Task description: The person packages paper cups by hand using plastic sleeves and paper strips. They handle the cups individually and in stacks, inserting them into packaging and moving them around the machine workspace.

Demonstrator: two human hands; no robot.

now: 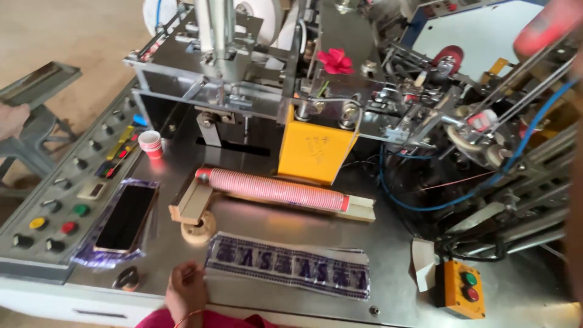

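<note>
Resting at the near table edge, one hand is curled loosely with its fingers touching the left end of a flat printed plastic sleeve; which hand it is cannot be told, and no firm grasp shows. Handling this well likely means pinching the sleeve's corner cleanly so the film lifts without creasing. Just beyond the fingers sits a long pink stack of paper cups on a wooden cradle. Left of the hand lies a phone. Farther back, a yellow guard fronts the machine.
</note>
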